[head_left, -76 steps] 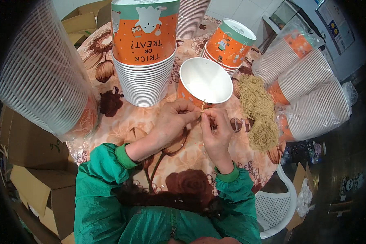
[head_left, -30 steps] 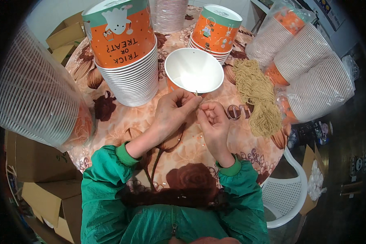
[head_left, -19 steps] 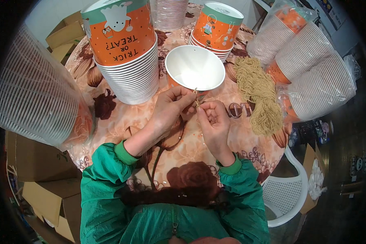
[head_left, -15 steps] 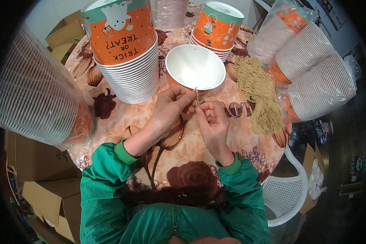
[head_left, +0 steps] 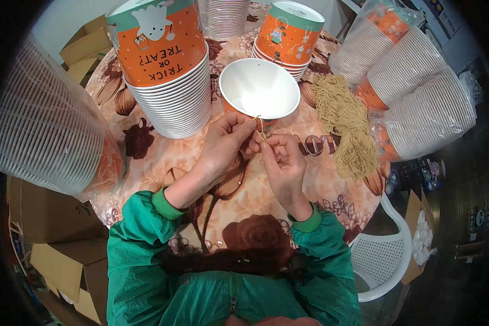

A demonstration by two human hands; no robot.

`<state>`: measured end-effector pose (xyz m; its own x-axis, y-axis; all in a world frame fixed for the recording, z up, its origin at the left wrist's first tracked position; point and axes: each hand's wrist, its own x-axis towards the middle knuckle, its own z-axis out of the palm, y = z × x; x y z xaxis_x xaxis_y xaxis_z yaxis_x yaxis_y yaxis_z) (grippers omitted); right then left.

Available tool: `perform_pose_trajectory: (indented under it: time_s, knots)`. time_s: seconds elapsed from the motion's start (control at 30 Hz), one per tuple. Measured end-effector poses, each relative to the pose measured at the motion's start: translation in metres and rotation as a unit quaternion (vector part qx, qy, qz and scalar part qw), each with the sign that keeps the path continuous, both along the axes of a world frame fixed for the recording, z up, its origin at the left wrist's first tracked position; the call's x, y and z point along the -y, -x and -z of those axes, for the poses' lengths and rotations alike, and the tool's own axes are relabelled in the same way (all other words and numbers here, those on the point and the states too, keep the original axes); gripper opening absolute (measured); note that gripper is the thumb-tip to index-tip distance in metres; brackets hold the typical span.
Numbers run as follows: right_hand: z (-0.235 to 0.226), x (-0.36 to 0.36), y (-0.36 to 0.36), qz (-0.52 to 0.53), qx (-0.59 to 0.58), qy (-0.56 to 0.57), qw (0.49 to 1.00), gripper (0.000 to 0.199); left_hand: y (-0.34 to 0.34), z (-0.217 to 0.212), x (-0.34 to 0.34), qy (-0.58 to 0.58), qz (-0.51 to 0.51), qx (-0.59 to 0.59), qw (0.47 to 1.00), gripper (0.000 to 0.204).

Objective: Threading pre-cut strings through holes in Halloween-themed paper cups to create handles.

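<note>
Left hand (head_left: 223, 144): pinches thin tan string (head_left: 261, 130).
Right hand (head_left: 281, 163): pinches same string.
String: probably light, limp; hold near the paper cup (head_left: 259, 89) rim.

One head-worn fisheye view looks steeply down from above the person's green-sleeved forearms, close over a round table with a floral cloth (head_left: 146, 163). The far edge lies toward the top. Straight lines bow near the dark circular rim. No second view shares the scene.
</note>
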<state>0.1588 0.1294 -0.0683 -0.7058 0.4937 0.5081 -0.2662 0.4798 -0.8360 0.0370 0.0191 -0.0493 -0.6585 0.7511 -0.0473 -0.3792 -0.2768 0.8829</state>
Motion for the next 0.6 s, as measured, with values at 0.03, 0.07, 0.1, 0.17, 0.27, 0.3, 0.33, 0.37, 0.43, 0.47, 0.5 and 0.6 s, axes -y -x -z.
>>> perform_pose_trajectory:
  time_s: [0.03,0.07,0.1,0.17,0.27,0.3,0.33,0.37,0.43,0.47,0.5,0.6]
  knots:
    - [-0.002,0.001,-0.001,-0.031,0.000,0.051,0.998,0.014,0.000,0.000,0.000,0.000,0.000,0.000,1.000,0.018]
    - [-0.004,0.001,-0.002,-0.063,0.001,0.102,0.993,0.017,0.001,0.000,0.000,0.004,-0.001,-0.001,1.000,0.018]
    - [-0.007,0.002,-0.002,-0.063,0.001,0.102,0.993,0.017,0.001,0.000,0.000,0.007,-0.001,-0.002,1.000,0.017]
    - [-0.012,0.003,-0.002,-0.075,-0.037,0.157,0.984,0.024,0.002,0.001,-0.001,0.009,-0.001,-0.002,1.000,0.017]
    - [-0.007,-0.007,-0.007,-0.064,0.023,0.153,0.986,0.029,0.002,0.000,-0.001,0.011,-0.001,0.001,1.000,0.017]
    - [-0.008,-0.005,-0.007,-0.064,0.023,0.154,0.986,0.029,0.002,0.000,-0.001,0.012,-0.001,0.004,1.000,0.017]
    - [-0.010,-0.001,-0.005,-0.072,0.014,0.162,0.984,0.029,0.003,0.000,-0.001,0.012,-0.001,0.005,1.000,0.017]
    - [-0.010,0.001,-0.004,-0.080,0.005,0.170,0.982,0.028,0.003,0.001,0.000,0.016,0.001,0.003,1.000,0.017]
    - [-0.009,0.002,-0.002,-0.086,0.001,0.166,0.982,0.027,0.003,0.001,0.000,0.019,0.004,0.000,1.000,0.017]
    - [-0.009,0.002,-0.002,-0.092,-0.003,0.163,0.982,0.026,0.002,0.002,0.000,0.016,-0.001,-0.007,1.000,0.017]
    - [-0.008,0.002,-0.001,-0.091,-0.003,0.162,0.983,0.026,0.002,0.003,-0.001,0.012,-0.004,-0.014,1.000,0.018]
    - [-0.008,0.002,-0.001,-0.082,-0.001,0.160,0.984,0.021,0.002,0.004,-0.002,0.029,-0.009,-0.047,0.998,0.018]
